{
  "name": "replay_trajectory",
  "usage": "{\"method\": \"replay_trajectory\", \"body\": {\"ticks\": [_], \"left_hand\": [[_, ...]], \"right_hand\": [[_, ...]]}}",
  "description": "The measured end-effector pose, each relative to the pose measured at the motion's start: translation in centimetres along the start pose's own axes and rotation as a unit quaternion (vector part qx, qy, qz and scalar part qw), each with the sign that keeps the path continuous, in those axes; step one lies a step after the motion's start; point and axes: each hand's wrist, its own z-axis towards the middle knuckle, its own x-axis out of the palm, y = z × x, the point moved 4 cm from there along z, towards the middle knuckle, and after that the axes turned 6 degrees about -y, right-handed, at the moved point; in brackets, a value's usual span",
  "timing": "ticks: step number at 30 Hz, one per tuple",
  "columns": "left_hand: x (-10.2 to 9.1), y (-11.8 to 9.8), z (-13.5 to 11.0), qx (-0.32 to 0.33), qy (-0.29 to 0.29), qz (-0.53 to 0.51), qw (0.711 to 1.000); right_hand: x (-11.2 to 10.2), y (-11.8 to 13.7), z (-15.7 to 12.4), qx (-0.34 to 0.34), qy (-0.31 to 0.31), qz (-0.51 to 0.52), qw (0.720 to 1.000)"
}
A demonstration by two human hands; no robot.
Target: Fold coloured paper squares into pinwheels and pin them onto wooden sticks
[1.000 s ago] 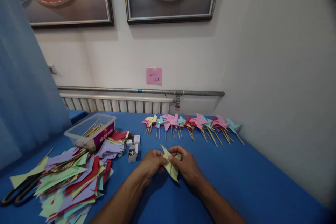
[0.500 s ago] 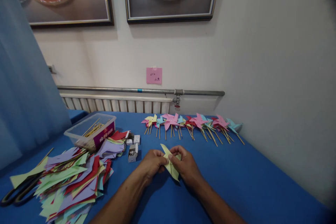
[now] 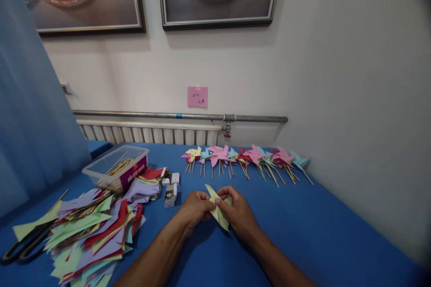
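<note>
Tabletop [image 3: 313, 228] (blue) beneath yellow paper [image 3: 220, 219], radiator [image 3: 148, 135] behind

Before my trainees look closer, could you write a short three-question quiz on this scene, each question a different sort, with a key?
1. True or false: the left hand and the right hand both hold the pale yellow paper.
2. Multiple choice: which of these lie in the clear tub? a) scissors; b) wooden sticks; c) pinwheels.
3. Fill in the blank: as the person sees it, the large pile of cut paper lies to the ____ of both hands.

Key: 1. True. 2. b. 3. left.
</note>
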Motion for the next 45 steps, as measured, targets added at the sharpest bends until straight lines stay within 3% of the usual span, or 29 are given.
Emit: {"method": "replay_trajectory", "body": {"ticks": [4, 8, 10, 15, 21, 25, 30, 37, 41, 45], "left_hand": [[-0.1, -0.7, -0.4, -0.001, -0.009, -0.02, 1.0], [-0.7, -1.2, -0.3, 0.019, -0.022, -0.05, 0.998], [-0.9, -1.3, -0.1, 0.034, -0.018, -0.063, 0.997], [-1.5, -1.2, 0.4, 0.02, -0.032, -0.066, 0.997], [-2.1, -1.2, 0.4, -0.02, -0.03, -0.103, 0.994], [-2.3, -1.0, 0.6, -0.038, -0.003, -0.133, 0.99], [-2.2, -0.8, 0.9, -0.005, 0.023, -0.107, 0.994], [-1.9, -1.4, 0.6, 0.059, 0.002, -0.031, 0.998], [-1.7, -1.8, 0.1, 0.066, -0.014, 0.001, 0.998], [-1.6, -1.8, -0.1, 0.056, -0.009, 0.004, 0.998]], "right_hand": [[-0.1, -0.9, 0.4, 0.073, -0.03, 0.127, 0.989], [0.7, -1.5, 0.3, 0.146, 0.02, 0.218, 0.965], [0.9, -1.5, 0.1, 0.136, 0.044, 0.2, 0.969], [0.2, -0.5, 0.0, 0.043, 0.037, 0.122, 0.991], [-0.6, 1.2, -0.6, -0.04, 0.13, 0.062, 0.989], [-0.3, 1.2, -0.9, -0.027, 0.155, 0.056, 0.986], [-0.1, 1.0, -0.9, -0.021, 0.148, 0.061, 0.987], [-0.2, 1.6, -0.9, -0.007, 0.155, 0.085, 0.984], [0.1, 1.7, -1.1, 0.015, 0.165, 0.103, 0.981], [0.3, 1.7, -1.3, 0.033, 0.215, 0.105, 0.97]]}}
